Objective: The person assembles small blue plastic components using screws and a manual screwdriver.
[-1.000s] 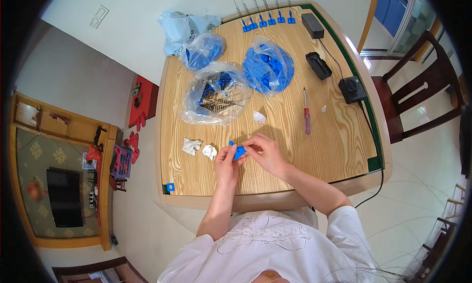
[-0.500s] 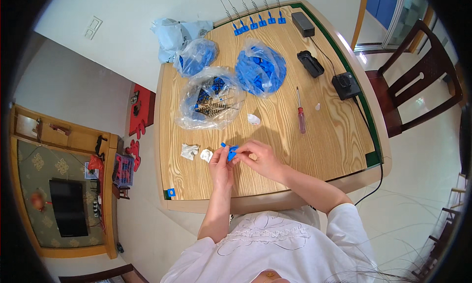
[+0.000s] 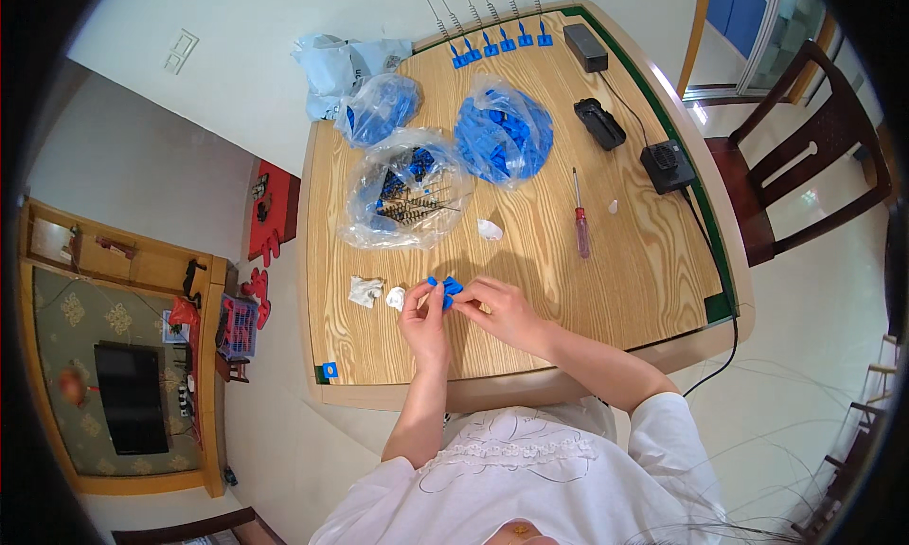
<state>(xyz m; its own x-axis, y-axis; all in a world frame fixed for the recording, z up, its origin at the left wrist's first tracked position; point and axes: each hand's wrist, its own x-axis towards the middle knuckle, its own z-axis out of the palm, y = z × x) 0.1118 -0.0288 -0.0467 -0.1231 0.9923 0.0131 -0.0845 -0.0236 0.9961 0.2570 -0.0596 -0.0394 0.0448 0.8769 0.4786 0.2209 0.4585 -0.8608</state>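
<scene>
Between my two hands, over the near part of the wooden table, are small blue plastic pieces (image 3: 453, 285). My left hand (image 3: 425, 322) pinches them from the left, with thumb and fingertips closed. From the right, my right hand (image 3: 499, 312) has its fingers closed on the same blue parts; its fingertips partly hide them. Just left of my left hand lie a small white lump (image 3: 396, 298) and a crumpled whitish piece (image 3: 365, 291). A white scrap (image 3: 490, 230) sits beyond my hands, and a red-handled screwdriver (image 3: 581, 234) lies to the right.
Clear bags hold blue parts (image 3: 504, 133) and black springs with blue pieces (image 3: 409, 204). Several blue-based spring rods (image 3: 490, 49) stand along the far edge. Black boxes (image 3: 667, 166) with cables lie at the right, beside a wooden chair (image 3: 805, 157). A blue square piece (image 3: 329, 370) occupies the near-left corner.
My fingers have turned the blue pieces slightly, so more of their blue surface shows between my hands. My right hand has shifted a little; the table items are unchanged.
</scene>
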